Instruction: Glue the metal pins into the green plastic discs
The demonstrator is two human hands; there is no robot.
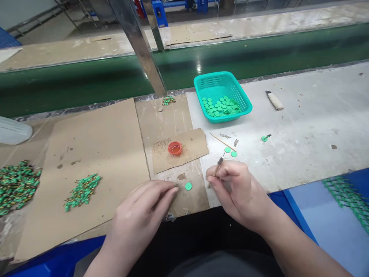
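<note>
My right hand point(238, 190) is closed around a small brush point(218, 166) whose dark tip points up and away from me. My left hand point(144, 215) rests at the table's near edge with its fingertips pinched together; what they hold is too small to make out. A green disc point(188, 186) lies on the cardboard between the two hands. Two more green discs point(230, 152) lie just beyond the brush beside a thin wooden stick point(221, 141). A small orange cap point(174, 148) sits on a cardboard scrap.
A teal basket point(221, 82) with several green discs stands at the back. Piles of green pieces lie at the left point(82, 190) and far left point(15, 184). A lone disc point(264, 138) and a wrapped knife-like tool point(274, 100) lie to the right. A green conveyor point(259, 54) runs behind.
</note>
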